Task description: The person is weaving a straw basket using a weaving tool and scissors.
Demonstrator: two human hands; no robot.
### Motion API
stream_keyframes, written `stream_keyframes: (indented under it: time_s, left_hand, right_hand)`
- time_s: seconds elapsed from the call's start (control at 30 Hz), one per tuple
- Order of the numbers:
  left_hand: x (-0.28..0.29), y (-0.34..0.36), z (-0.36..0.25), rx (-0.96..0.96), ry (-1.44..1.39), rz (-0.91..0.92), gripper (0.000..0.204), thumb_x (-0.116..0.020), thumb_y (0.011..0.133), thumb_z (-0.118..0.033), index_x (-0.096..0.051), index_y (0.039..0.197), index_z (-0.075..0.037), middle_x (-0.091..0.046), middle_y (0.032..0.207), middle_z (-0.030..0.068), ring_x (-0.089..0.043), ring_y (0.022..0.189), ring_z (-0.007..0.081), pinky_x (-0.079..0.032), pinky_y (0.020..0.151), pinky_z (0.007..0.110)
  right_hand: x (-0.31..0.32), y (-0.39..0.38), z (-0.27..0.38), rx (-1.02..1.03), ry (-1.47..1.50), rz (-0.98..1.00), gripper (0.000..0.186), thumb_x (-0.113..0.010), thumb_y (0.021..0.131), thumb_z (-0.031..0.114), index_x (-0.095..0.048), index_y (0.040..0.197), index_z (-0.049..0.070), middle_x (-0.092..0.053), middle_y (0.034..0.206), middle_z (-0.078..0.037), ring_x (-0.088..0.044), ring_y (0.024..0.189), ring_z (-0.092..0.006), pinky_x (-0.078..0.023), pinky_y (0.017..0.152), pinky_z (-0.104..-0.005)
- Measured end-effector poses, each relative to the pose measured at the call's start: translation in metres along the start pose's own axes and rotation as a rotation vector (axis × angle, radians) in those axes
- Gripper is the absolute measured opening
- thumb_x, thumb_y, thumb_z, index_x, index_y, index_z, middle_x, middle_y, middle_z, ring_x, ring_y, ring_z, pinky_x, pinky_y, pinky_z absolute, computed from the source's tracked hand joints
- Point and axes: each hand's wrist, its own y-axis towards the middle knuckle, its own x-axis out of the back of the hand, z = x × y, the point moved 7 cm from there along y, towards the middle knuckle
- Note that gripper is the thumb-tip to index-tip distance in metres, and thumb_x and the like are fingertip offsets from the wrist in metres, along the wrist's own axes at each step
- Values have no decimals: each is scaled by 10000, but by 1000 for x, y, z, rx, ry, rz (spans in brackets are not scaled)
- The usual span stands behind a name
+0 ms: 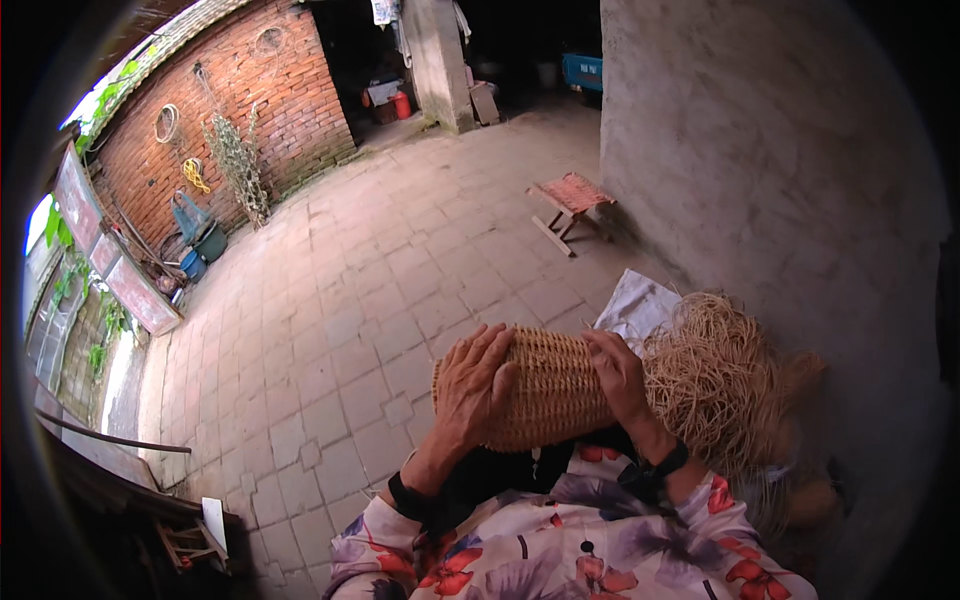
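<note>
A woven basket of tan strands lies on its side over my lap, its ribbed wall facing up. My left hand rests on its left end, fingers close together and pointing away from me, thumb against the weave. At the other end, my right hand curls over the basket's upper right edge, with the fingertips bent onto the weave. Between them the basket is held steady. Its opening is hidden from this view.
To the right of the basket a big tangled heap of tan strands lies beside a white sheet. A low folding stool stands ahead by the grey wall. Buckets sit along the brick wall.
</note>
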Motion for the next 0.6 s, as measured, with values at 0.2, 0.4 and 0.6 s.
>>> stream_keyframes:
  time_s: [0.2, 0.4, 0.6]
  left_hand:
    - [-7, 5, -13, -32, 87, -7, 447, -477, 971, -233, -564, 1346, -6, -544, 1417, 178, -453, 1358, 358, -318, 1148, 436]
    - [21, 7, 16, 135, -371, -27, 468, -415, 1017, -317, -548, 1387, -63, -510, 1453, 161, -449, 1367, 325, -268, 1164, 487]
    - [-3, -8, -18, -116, 276, -134, 548, -562, 951, -431, -552, 1387, -99, -519, 1434, 147, -452, 1364, 312, -268, 1156, 532]
  right_hand:
    - [3, -3, -9, -84, -41, -6, 285, -546, 958, 158, -655, 1149, -23, -661, 1055, -189, -623, 995, -354, -491, 889, -402]
    - [0, -3, -13, -10, -90, -27, 305, -536, 970, 202, -657, 1135, -24, -667, 1050, -204, -624, 995, -380, -494, 886, -416]
    - [-2, 1, -16, 5, -100, -26, 306, -535, 983, 218, -664, 1110, -29, -671, 1031, -205, -624, 990, -382, -494, 867, -422]
